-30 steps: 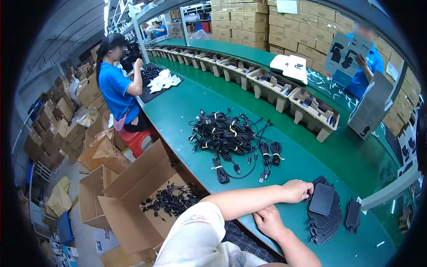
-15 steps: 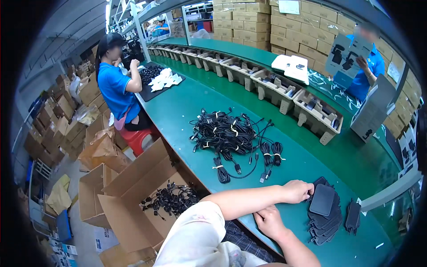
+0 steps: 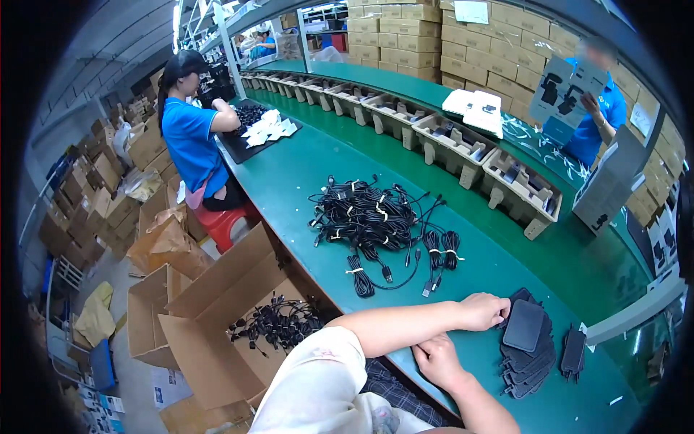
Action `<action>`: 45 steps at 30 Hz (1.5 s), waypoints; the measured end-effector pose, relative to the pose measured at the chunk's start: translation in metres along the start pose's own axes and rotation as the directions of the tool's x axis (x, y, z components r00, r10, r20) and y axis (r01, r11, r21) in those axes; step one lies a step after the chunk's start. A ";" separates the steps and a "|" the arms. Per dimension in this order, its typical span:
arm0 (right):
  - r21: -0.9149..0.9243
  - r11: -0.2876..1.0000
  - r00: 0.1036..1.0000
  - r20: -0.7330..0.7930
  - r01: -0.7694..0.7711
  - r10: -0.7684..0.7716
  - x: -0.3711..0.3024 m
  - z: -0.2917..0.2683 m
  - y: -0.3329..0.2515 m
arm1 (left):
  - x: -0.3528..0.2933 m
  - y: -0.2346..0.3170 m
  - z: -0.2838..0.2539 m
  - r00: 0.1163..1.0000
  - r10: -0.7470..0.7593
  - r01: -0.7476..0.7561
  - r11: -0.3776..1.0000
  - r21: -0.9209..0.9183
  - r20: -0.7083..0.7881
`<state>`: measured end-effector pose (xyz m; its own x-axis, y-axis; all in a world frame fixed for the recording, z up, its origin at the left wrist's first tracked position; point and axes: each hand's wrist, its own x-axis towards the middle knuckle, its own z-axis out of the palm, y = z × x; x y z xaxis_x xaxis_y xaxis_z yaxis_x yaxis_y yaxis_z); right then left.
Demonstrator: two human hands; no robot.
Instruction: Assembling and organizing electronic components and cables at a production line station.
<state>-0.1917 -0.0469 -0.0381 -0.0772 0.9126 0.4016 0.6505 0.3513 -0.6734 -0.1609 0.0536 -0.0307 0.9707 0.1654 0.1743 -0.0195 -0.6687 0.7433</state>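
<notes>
My left hand (image 3: 483, 311) rests on the green table with its fingers curled in, fingertips beside a fanned stack of flat black rectangular pieces (image 3: 526, 362). Nothing shows in its fingers. Below the left forearm, my right hand (image 3: 437, 359) lies near the table's front edge, fingers also bent in and holding nothing visible. One smooth black piece (image 3: 524, 325) sits on top of the stack. Just right of it lies a smaller group of black pieces (image 3: 573, 352). Bundled black cables (image 3: 442, 251) with light ties lie beyond my left hand, next to a big cable heap (image 3: 365, 213).
An open cardboard box (image 3: 217, 340) with black cables (image 3: 278, 322) stands below the table's left edge. Pulp trays (image 3: 524, 189) line the green belt behind. One co-worker (image 3: 191, 134) sits at far left; another (image 3: 603, 108) holds a printed carton sheet across the belt.
The pulp trays have shifted slightly to the right along the belt. The seated co-worker's raised hands have come down toward the dark pile. My hands have stayed in place.
</notes>
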 end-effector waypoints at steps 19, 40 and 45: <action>-0.007 1.000 1.000 -0.007 -0.001 0.001 0.006 0.002 -0.009 | -0.004 0.001 -0.005 0.999 0.045 -0.044 0.994 0.103 -0.008; -0.004 1.000 1.000 0.011 -0.016 0.016 0.015 0.007 -0.020 | -0.014 0.004 -0.019 0.999 0.046 -0.047 0.996 0.074 0.017; -0.004 1.000 1.000 0.008 -0.011 0.012 0.018 0.010 -0.022 | -0.018 0.005 -0.024 0.999 0.051 -0.051 0.998 0.045 0.007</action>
<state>-0.2149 -0.0362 -0.0223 -0.0756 0.9182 0.3889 0.6547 0.3399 -0.6752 -0.1841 0.0644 -0.0150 0.9701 0.1260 0.2073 -0.0583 -0.7084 0.7034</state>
